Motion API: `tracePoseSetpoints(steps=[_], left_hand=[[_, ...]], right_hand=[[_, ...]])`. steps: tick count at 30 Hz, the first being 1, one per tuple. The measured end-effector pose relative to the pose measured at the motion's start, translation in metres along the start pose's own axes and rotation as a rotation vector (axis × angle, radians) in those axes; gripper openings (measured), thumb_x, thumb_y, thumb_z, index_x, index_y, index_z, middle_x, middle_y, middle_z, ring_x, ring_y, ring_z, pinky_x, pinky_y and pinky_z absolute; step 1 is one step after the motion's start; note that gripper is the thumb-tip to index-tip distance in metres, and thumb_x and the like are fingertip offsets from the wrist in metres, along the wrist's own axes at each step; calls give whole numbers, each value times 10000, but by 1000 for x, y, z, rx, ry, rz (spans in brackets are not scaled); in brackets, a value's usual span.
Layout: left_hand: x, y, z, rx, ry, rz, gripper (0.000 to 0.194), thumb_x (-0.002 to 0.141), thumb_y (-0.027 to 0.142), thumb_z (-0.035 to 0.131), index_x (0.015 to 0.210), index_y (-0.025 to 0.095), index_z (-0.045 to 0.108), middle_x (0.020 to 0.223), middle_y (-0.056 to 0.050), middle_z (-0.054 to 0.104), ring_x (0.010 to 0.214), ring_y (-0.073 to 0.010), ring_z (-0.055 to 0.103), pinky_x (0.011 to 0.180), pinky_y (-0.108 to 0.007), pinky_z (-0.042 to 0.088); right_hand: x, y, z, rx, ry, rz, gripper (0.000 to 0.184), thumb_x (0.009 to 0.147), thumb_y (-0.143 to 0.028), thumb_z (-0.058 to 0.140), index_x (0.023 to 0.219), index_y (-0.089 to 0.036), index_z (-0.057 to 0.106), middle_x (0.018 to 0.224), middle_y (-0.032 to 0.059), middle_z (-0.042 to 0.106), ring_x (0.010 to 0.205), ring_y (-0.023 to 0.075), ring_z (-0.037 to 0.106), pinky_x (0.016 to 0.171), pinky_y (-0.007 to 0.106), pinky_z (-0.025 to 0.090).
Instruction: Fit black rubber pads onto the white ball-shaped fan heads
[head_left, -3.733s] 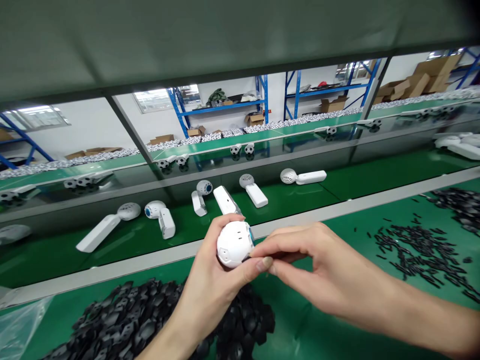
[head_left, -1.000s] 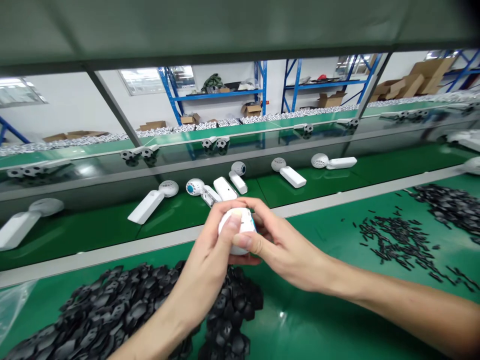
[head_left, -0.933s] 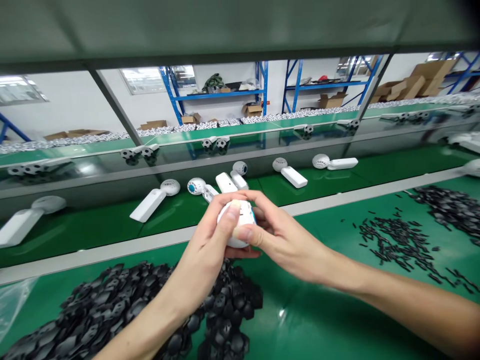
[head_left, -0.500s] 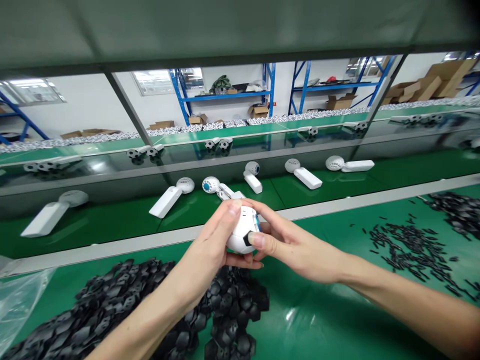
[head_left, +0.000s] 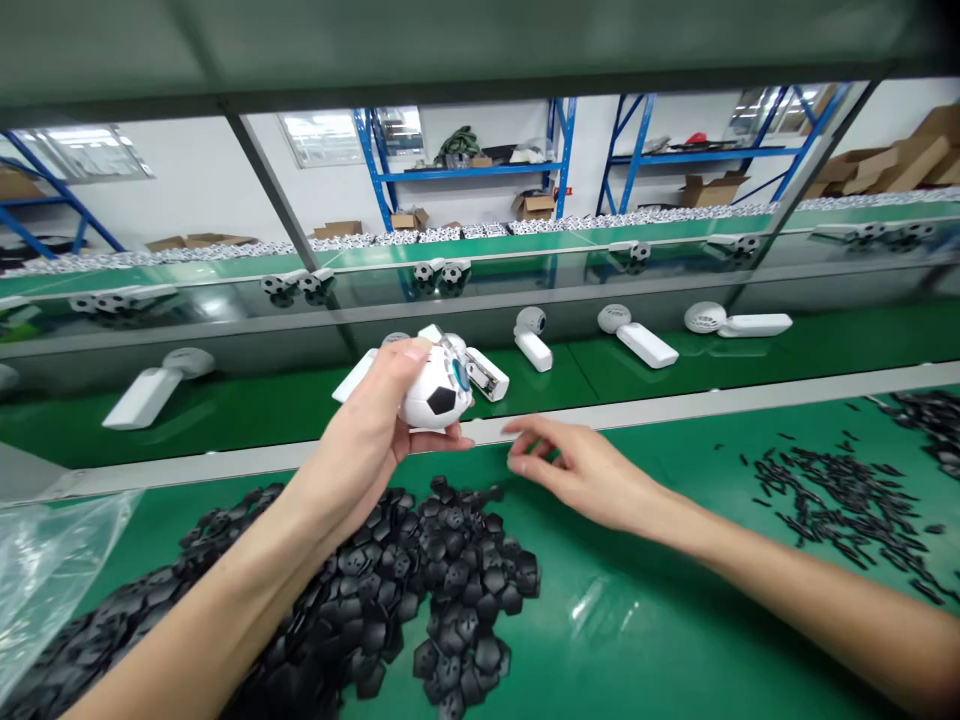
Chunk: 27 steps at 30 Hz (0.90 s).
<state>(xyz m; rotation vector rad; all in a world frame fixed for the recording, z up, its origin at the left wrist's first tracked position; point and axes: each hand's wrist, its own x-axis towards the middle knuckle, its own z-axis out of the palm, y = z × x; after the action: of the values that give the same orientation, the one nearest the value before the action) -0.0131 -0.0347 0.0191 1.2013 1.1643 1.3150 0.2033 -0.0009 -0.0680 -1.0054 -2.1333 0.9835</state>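
Your left hand (head_left: 360, 405) cradles the white football-patterned plastic shell (head_left: 435, 395): likely light, smooth, slippery; grip its curved sides. Your right hand (head_left: 570, 465) lies open, empty.

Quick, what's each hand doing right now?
Left hand: closed, holding a white ball-shaped plastic housing with a black patch.
Right hand: open, holding nothing.
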Motion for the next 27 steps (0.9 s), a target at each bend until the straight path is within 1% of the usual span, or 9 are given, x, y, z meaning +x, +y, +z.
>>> tracePoseSetpoints(steps=[2,3,5,8,12,16,20,24,27], left_hand=[[3,-1,-3,-1,31,-9,449,933,576,726,1126,201,575,899,-12,668,691,-158,666,656,-331,699],[4,-3,-3,-5,29,-20,460,923,582,742,1112,201,566,896,-11,669,703,-159,669,666,-331,698],[4,-7,-1,-7,17,-35,506,887,602,787,1091,192,572,934,-24,678,757,-170,676,680,-323,692],[6,-12,-1,36,30,-46,605,819,624,860,1132,164,625,1076,-72,692,907,-189,678,688,-247,647],[12,-18,-5,-39,31,-66,645,781,607,906,1188,181,642,1126,-63,707,957,-171,677,698,-186,577],[15,-23,-7,-173,16,-40,571,817,540,900,1180,205,613,1117,-41,712,992,-181,692,796,-261,620],[13,-27,-6,-174,-27,20,543,871,439,880,1202,230,504,1200,-24,699,1070,-196,705,966,-403,648],[7,-26,-7,-5,-49,169,562,899,407,852,1209,265,405,1160,-17,681,941,-166,691,817,-326,664],[1,-23,-6,88,-63,245,558,928,407,821,1248,279,382,1154,-27,662,827,-137,673,767,-284,643]], right_hand=[[3,10,6,-133,-59,-36,112,1014,-179,726,1125,-182,745,1068,56,784,918,224,739,793,341,552],[3,12,9,-162,-68,-58,85,999,-165,751,1082,-180,765,1064,56,786,923,232,737,811,355,549],[2,14,15,-245,-74,-108,91,1002,-188,776,1092,-179,778,1082,61,781,981,255,731,858,382,552],[-1,16,20,-377,-78,-190,173,1007,-217,787,1175,-181,770,1132,82,759,1065,280,709,895,402,559],[-2,21,22,-549,-143,-361,149,1077,-182,650,1165,-165,768,1113,119,746,1008,275,690,841,393,561],[-2,23,29,-654,-179,-485,283,1051,-22,498,1116,-101,762,1077,171,751,965,289,686,799,395,548],[0,24,36,-660,-83,-461,230,995,26,542,1010,-75,749,997,187,744,931,327,704,766,407,552],[6,18,21,-506,47,-394,115,1012,-52,657,993,-125,745,939,104,757,852,256,737,743,339,586],[9,1,-2,-313,174,-310,146,1084,-163,627,1060,-168,770,977,58,789,832,185,750,735,268,601]])
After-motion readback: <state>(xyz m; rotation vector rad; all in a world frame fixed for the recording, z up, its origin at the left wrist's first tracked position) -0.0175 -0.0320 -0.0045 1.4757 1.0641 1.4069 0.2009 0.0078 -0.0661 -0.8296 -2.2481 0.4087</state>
